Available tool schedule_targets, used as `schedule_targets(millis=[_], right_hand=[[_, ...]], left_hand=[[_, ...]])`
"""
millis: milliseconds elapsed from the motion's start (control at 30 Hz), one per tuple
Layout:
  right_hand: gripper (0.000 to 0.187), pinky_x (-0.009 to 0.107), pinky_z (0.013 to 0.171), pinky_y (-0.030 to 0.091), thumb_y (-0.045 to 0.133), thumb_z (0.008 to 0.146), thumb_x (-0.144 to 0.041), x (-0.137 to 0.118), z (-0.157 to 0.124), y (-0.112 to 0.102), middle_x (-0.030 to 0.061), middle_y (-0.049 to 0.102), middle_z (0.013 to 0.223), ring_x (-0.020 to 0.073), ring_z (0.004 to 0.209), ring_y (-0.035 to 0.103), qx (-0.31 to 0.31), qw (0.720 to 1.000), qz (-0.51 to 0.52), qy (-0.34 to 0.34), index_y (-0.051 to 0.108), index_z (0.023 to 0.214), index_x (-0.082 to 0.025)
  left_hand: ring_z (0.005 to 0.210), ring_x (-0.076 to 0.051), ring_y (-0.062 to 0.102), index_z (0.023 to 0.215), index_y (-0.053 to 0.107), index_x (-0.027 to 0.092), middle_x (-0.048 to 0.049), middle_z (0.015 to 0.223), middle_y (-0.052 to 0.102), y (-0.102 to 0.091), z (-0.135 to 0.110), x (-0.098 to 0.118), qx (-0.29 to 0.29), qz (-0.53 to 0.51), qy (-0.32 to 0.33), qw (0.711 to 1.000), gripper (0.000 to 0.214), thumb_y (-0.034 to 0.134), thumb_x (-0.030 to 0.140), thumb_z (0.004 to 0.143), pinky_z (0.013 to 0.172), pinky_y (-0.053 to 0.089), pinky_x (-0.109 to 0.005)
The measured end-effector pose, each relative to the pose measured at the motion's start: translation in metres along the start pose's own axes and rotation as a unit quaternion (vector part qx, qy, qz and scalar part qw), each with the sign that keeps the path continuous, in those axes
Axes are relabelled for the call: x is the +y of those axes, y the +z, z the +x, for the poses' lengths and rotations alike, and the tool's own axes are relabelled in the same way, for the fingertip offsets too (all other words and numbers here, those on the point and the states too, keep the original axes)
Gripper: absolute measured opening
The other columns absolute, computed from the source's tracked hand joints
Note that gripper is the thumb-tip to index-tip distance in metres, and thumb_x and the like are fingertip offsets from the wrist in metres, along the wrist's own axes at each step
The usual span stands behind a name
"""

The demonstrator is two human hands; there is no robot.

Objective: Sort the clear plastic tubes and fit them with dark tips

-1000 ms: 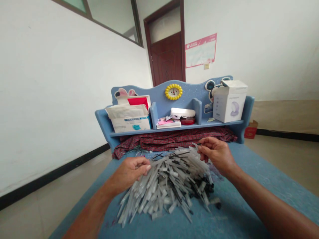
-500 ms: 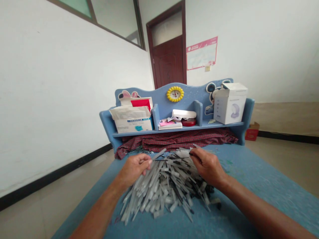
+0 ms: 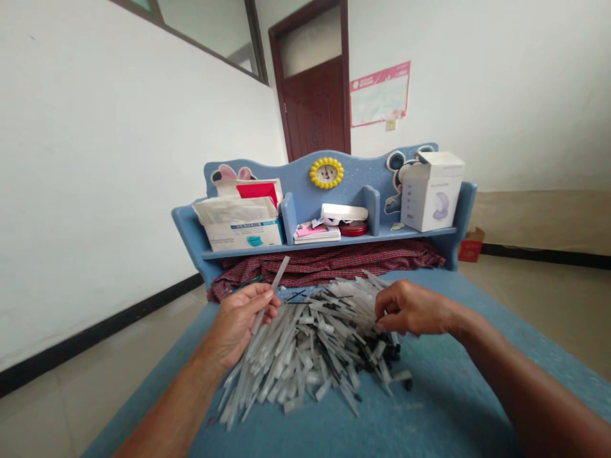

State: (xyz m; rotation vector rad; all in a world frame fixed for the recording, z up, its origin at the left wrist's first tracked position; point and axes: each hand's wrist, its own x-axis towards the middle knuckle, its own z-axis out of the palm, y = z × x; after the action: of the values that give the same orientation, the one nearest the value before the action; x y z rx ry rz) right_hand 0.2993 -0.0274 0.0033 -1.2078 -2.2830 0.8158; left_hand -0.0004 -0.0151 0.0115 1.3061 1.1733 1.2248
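My left hand (image 3: 238,324) pinches one slim clear plastic tube (image 3: 275,278) angled up-away, the tube heap (image 3: 324,337) just to its right.

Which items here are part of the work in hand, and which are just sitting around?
In hand: left hand holding a clear tube; right hand on the pile of tubes; black pieces.
Lying about: mask box, white box, clock, checked cloth, booklets.

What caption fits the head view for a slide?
Left hand holds one clear tube, right hand touches the tube pile on a blue desk.
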Motion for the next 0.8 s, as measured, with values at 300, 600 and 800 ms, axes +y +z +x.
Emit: schedule_targets(millis=[300,600,800], right_hand=[[0.014,0.019,0.042,0.026,0.061,0.07,-0.025,0.003,0.008,0.01,-0.0035,0.05,0.049,0.0072,0.046,0.041,0.029,0.994,-0.104,-0.02,0.063,0.06,-0.016],[0.022,0.019,0.046,0.029,0.053,0.081,-0.03,-0.015,0.008,0.032,-0.0036,0.047,0.053,0.0075,0.049,0.041,0.129,0.989,0.027,-0.067,0.06,0.067,-0.015],[0.027,0.02,0.049,0.028,0.049,0.085,-0.036,-0.039,0.007,0.059,-0.0049,0.043,0.055,0.0072,0.051,0.036,0.112,0.986,0.056,-0.106,0.057,0.071,-0.015]], left_hand=[[0.059,-0.008,0.055,0.083,0.053,0.014,0.0021,0.07,0.063,0.001,0.003,-0.01,-0.033,-0.066,-0.007,0.997,0.009,0.06,0.017,0.078,0.056,0.044,-0.017],[0.083,-0.018,0.065,0.09,0.052,0.013,-0.0082,0.089,0.068,0.026,-0.012,-0.012,-0.08,-0.23,0.017,0.97,0.014,0.059,0.01,0.078,0.082,0.052,-0.035],[0.094,-0.021,0.064,0.091,0.051,0.013,-0.0125,0.098,0.067,0.051,-0.029,-0.002,-0.136,-0.261,0.024,0.955,0.01,0.053,0.01,0.082,0.093,0.045,-0.039]])
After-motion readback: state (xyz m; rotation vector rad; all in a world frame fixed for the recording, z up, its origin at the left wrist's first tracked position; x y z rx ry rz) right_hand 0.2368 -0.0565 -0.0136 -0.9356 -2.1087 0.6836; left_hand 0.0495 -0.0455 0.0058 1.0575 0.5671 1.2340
